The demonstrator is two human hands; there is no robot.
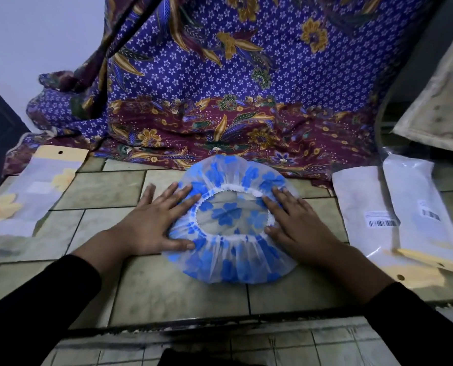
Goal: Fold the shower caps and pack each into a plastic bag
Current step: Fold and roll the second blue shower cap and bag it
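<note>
Leftmost, flat on the tiled worktop [167, 286]: a packed bag [35, 191] with a yellow-flowered cap inside and a cream card header [62, 153], punched with a hole, at its far end. Next, to the right of that, the left hand [156, 220], black-sleeved, palm down, fingers straight and spread, released rather than grasping. Fingertips pressing the left side of the shower cap [230, 260], thumb lying on its near-left ruffle. In the middle, not far from the worktop's near edge, the cap itself: clear plastic with blue flowers, lying flat and round, white elastic opening facing up, the lower layer's flowers visible through that opening. On its right side, the right hand [296, 225], likewise flat, fingers extended and loose, clenched on nothing, fingertips at the elastic rim, thumb at the rim's near right. Farther right, well apart from the cap, two clear plastic bags [362, 204] side by side and overlapping, each with a barcode label, cream card headers [415, 276] at their near ends. Behind everything, along the far edge, a purple and maroon flowered cloth [220, 75] draped down onto the tiles.
</note>
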